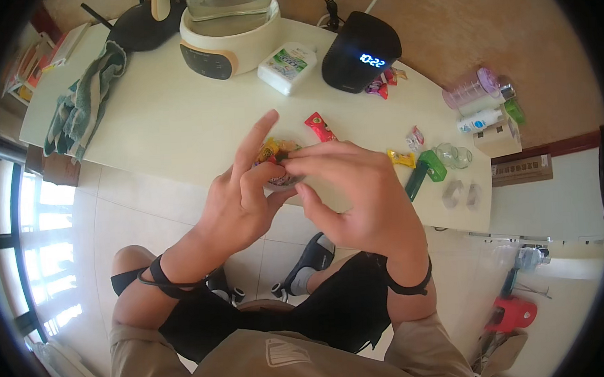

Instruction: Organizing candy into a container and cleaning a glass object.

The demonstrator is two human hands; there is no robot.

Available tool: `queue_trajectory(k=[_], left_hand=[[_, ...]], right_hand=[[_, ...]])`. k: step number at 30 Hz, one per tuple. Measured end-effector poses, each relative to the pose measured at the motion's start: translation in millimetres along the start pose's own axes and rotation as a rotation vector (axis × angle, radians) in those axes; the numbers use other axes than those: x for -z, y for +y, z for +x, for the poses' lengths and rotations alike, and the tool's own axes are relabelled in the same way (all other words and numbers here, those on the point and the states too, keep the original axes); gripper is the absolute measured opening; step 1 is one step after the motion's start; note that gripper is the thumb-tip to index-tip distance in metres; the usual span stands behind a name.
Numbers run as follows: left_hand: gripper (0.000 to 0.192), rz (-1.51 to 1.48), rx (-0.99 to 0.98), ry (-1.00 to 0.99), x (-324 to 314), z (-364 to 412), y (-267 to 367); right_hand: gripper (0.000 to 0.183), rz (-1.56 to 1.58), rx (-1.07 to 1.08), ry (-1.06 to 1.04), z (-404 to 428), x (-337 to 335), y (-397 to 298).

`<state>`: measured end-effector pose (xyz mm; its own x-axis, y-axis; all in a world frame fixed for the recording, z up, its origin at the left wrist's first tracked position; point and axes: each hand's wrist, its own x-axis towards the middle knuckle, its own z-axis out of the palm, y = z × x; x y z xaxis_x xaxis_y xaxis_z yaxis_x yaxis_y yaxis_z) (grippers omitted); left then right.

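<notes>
Both my hands meet over a small container (283, 182) with a clear wall, at the table's front edge. Brightly wrapped sweets (270, 150), yellow and other colours, fill it to the top. My left hand (237, 201) holds its left side, thumb low, with one finger pointing up and away. The fingertips of my right hand (363, 191) reach over the sweets, and its thumb is by the container's lower right side. Whether those fingertips pinch a sweet or the rim is hidden. Just beyond my right fingers lies a red wrapped sweet (319, 126) on the table.
On the pale table (152, 114) stand a white appliance (230, 50) with a glass vessel, a white bottle (287, 68) and a black clock speaker (359, 54). A striped towel (88, 104) lies left. Rightward are a yellow sweet (401, 158), a green object (425, 173) and small clear jars (454, 155).
</notes>
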<state>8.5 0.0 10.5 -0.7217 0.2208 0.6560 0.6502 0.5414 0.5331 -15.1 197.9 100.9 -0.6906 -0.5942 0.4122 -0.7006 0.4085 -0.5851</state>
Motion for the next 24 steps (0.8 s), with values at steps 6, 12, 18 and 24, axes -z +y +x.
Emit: queue_trajectory(k=[6, 12, 18, 24], left_hand=[[0.058, 0.004, -0.075, -0.028, 1, -1, -4], [0.060, 0.000, -0.098, -0.056, 2, 0, -4], [0.064, -0.044, -0.044, -0.097, 1, -5, -7], [0.059, 0.005, -0.178, -0.053, 2, -6, -17]], right_hand=[[0.019, 0.299, -0.252, 0.164, 1, 20, 32], [0.041, -0.449, -0.391, 0.008, -13, -8, 75], [0.041, -0.515, -0.510, -0.226, -1, -19, 81], [0.039, -0.090, -0.435, 0.019, 9, 18, 55]])
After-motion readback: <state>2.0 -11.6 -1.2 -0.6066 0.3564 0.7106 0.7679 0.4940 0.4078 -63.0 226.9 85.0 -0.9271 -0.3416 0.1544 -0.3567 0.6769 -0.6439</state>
